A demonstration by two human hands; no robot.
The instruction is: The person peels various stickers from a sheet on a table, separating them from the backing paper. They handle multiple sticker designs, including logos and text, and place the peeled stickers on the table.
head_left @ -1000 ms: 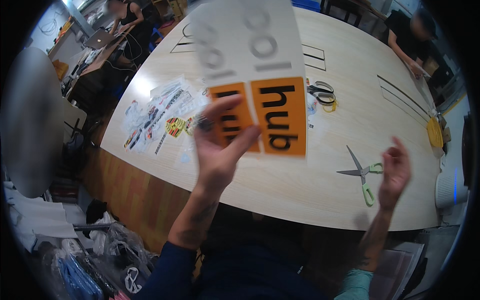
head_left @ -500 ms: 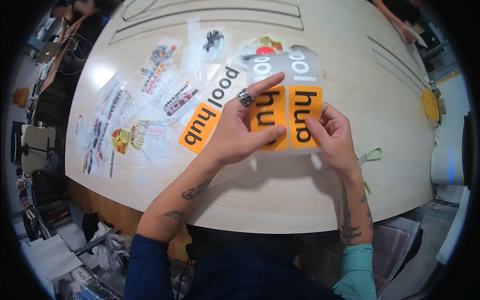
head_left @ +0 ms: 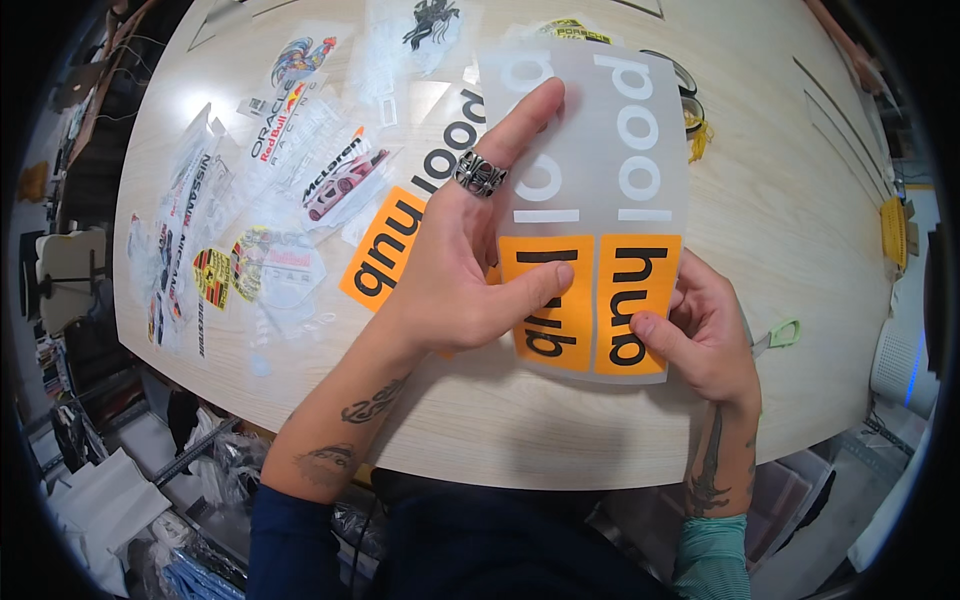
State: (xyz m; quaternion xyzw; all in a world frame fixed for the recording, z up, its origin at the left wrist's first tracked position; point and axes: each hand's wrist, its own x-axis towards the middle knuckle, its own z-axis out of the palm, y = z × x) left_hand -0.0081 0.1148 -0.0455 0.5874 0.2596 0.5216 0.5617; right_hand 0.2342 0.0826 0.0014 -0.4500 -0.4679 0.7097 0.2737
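Note:
A translucent decal sheet [head_left: 600,200] is held up over the table, bearing two strips of white lettering above orange blocks with black lettering. My left hand [head_left: 450,260], with a wide silver ring, grips its left side. The thumb lies on the left orange block and the index finger stretches up across the sheet; the other fingers are mostly hidden. At the lower right edge, my right hand [head_left: 710,335] pinches the sheet, thumb in front and fingers curled behind. A similar orange-and-black decal [head_left: 385,248] lies on the table, partly covered by my left hand.
Several clear-backed decals lie to the left, among them a car decal [head_left: 345,185] and a rooster decal [head_left: 300,60]. Green-handled scissors [head_left: 783,335] are beside my right hand, partly hidden. Behind the sheet is a yellow tassel [head_left: 700,135]. The wooden table [head_left: 800,220] has a curved-looking front edge.
The decal sheet has come lower and now faces up more fully, its top no longer curling away. Both hands keep their grip. The view has shifted closer to the table.

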